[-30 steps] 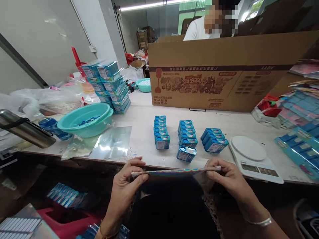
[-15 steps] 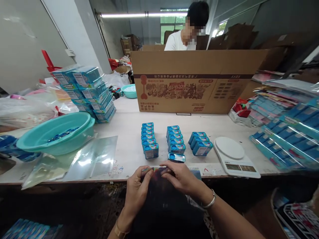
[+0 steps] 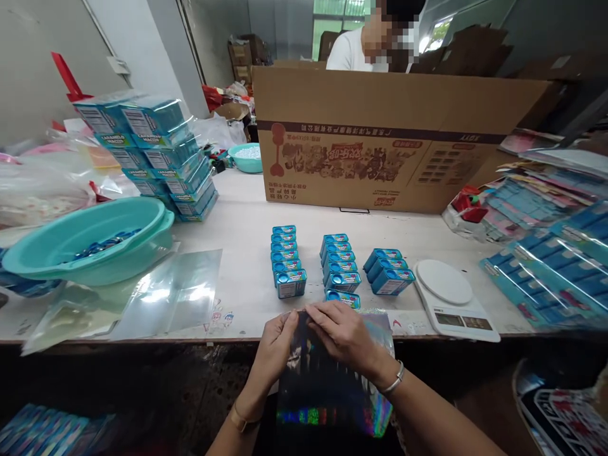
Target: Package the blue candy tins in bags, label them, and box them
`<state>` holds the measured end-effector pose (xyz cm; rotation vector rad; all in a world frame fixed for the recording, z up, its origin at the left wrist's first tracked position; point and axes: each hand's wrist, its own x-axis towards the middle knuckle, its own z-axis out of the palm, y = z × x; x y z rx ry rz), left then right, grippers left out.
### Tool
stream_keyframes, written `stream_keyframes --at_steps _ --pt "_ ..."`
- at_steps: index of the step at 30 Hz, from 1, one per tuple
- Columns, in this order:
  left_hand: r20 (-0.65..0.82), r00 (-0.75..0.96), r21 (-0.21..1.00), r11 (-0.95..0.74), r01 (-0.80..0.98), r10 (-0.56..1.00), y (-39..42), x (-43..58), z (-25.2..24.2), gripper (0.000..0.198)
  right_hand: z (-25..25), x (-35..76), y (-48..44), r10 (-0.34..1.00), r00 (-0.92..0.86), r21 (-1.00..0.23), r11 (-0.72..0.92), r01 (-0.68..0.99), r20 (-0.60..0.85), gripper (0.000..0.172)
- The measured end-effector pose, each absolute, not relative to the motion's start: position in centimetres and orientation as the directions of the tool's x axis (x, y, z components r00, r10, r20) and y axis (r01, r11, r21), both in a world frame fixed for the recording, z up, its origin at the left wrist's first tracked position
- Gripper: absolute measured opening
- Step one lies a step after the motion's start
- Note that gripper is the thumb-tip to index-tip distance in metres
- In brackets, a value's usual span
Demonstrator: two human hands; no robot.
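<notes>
My left hand (image 3: pixel 275 347) and my right hand (image 3: pixel 342 335) are both closed on the top edge of a shiny holographic bag (image 3: pixel 332 392), which hangs down in front of the table's front edge. Just beyond my hands, small blue tins (image 3: pixel 289 283) stand in three rows on the white table (image 3: pixel 247 234). A single tin (image 3: pixel 342 298) lies flat closest to my right hand.
A white kitchen scale (image 3: pixel 449 297) sits right of the tins. A teal basin (image 3: pixel 90 244) and clear plastic bags (image 3: pixel 175 297) lie at the left, with stacked blue packs (image 3: pixel 156 158) behind. A large cardboard box (image 3: pixel 389 145) stands across the table; a person sits behind it. Flat packs (image 3: pixel 551 266) pile at the right.
My hands came together from holding the bag stretched wide and flat. The bag now hangs upright, with both hands pinching its top edge close to each other.
</notes>
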<state>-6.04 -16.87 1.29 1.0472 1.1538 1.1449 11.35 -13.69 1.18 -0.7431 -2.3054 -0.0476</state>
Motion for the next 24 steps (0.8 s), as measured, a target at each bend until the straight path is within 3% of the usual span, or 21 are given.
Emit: stream_keyframes --at_steps 6,12,17,24 --pt "-0.125 0.035 0.989 0.127 -0.076 0.992 -16.4 -5.8 1.6 0.048 1.2 11.7 -13.6 0.469 -0.581 -0.104 0.829 0.549 0.665 0.036" --pt "-0.109 0.054 0.989 0.114 -0.094 0.993 -16.2 -5.9 1.6 0.047 1.2 11.7 -13.8 0.472 -0.584 -0.117 0.833 0.541 0.660 0.034" --pt "-0.108 0.023 0.991 0.109 -0.073 0.994 -16.0 -6.1 1.5 0.045 1.9 10.8 -13.8 0.544 -0.533 -0.204 0.798 0.567 0.648 0.026" --pt "-0.072 -0.042 0.997 0.073 0.026 0.997 -16.6 -6.0 1.3 0.044 1.7 10.7 -14.2 0.506 -0.565 -0.140 0.812 0.566 0.651 0.027"
